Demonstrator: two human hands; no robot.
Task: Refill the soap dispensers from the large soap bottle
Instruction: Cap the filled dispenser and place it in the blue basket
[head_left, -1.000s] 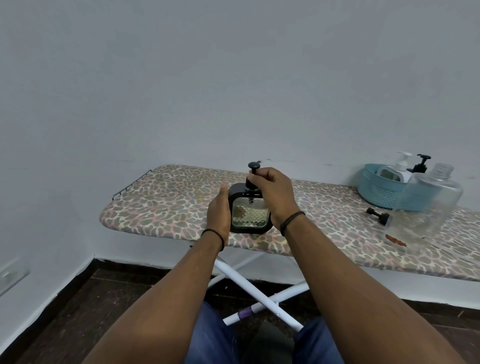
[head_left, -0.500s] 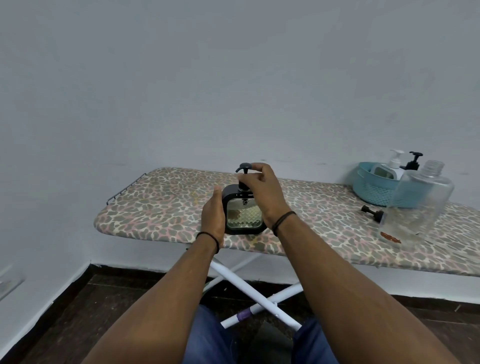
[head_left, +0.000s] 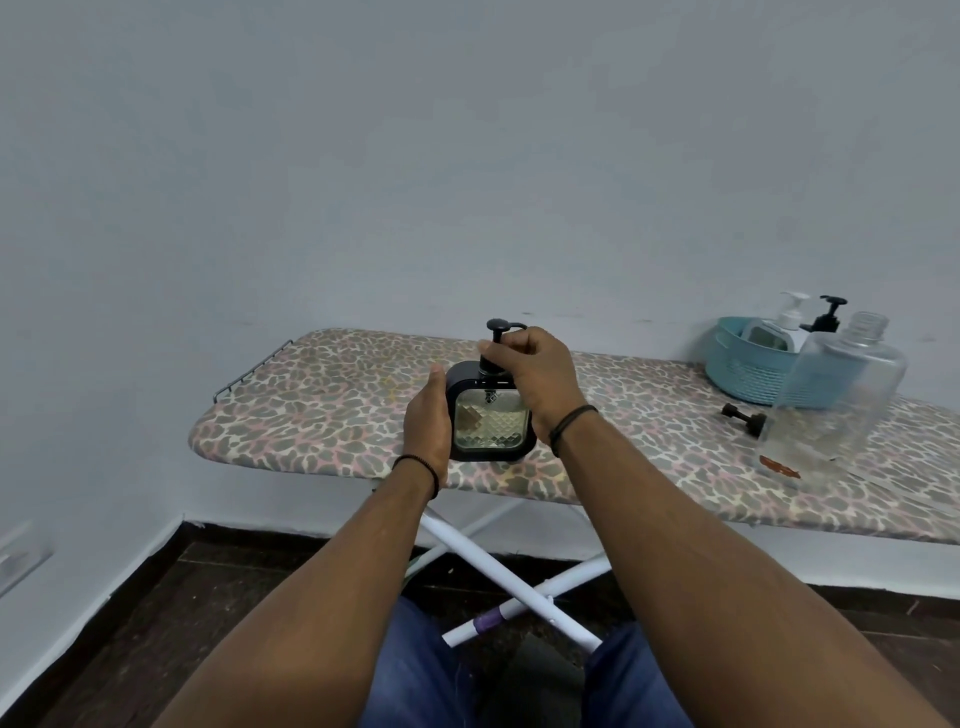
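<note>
Two hands work a square dispenser (head_left: 491, 423) on the ironing board (head_left: 322, 400): left hand (head_left: 428, 423) grips its side, right hand (head_left: 535, 371) pinches the black pump (head_left: 496, 343); clear large bottle (head_left: 831, 405) at three o'clock.

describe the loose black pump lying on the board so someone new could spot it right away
Look to the right end of the leopard-print ironing board, just in front of the teal basket. The loose black pump lies flat beside the large clear bottle; unlike the other pumps, it sits on no dispenser.
</note>
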